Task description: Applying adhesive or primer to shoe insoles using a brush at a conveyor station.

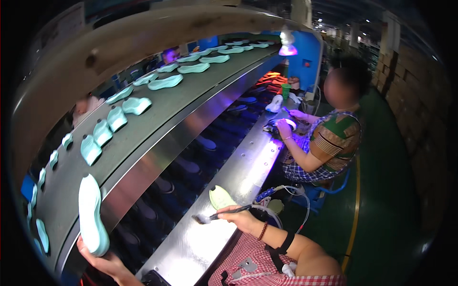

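In my left hand point(106, 263), at the lower left, is a pale mint shoe sole point(92, 217). The fingers grip its lower end, and the sole stands nearly upright beside the belt's edge. My right hand point(242, 219) is closed round the dark handle of a brush point(224, 214), whose bristles point left, over or against the metal bench point(188, 245); I cannot tell if they touch. Just beyond that hand, a yellow-green sole point(220, 197) lies on the bench, partly covered by the fingers.
A conveyor belt point(129, 138) carries several mint soles point(165, 82) on the left. Below it, a dark lower level holds shoes point(206, 143). At the bench's far end a co-worker point(334, 128) handles a shoe point(285, 125) under a lamp point(287, 44). Hoses point(305, 200) hang nearby.
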### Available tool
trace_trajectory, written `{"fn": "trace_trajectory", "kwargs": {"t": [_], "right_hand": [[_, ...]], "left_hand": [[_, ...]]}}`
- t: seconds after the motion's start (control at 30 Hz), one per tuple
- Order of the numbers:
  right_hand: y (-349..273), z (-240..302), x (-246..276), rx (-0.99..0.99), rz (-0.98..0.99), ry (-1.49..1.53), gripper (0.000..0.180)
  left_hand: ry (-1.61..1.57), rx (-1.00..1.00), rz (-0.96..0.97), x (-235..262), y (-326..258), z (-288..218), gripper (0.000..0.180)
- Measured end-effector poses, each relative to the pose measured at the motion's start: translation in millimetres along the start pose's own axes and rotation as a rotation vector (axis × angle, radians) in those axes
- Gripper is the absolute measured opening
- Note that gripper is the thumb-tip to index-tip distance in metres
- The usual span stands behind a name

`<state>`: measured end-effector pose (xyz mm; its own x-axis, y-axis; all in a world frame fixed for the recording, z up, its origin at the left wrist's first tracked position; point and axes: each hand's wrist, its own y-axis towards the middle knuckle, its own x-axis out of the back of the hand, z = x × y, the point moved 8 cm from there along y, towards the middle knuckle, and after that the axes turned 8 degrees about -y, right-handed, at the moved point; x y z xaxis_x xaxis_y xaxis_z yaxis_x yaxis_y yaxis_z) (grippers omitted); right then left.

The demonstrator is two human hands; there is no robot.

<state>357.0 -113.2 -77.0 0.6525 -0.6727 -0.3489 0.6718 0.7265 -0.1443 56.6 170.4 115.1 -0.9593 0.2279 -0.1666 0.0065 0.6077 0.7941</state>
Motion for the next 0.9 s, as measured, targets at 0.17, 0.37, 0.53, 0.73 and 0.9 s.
{"fn": "trace_trajectory", "kwargs": {"t": [0.17,0.37,0.53,0.73,0.9], "right_hand": [[-1,12,10,-0.011,-0.06,0.156,0.022],[-7,-3,-5,-0.038,0.014,0.185,0.022],[-11,-13,-56,-0.118,0.189,0.224,0.019],[1,-44,-85,-0.211,0.227,0.148,0.019],[10,-47,-99,-0.175,0.202,-0.066,0.018]], "left_hand": [[-0.793,0.895,-0.066,-4,-106,43,0.047],[-1.473,1.496,0.158,-43,-257,36,0.077],[-1.508,1.666,-0.135,-109,-280,52,0.09],[-1.463,1.594,-0.061,-120,-262,35,0.082],[-1.467,1.59,-0.06,-109,-265,34,0.08]]}}
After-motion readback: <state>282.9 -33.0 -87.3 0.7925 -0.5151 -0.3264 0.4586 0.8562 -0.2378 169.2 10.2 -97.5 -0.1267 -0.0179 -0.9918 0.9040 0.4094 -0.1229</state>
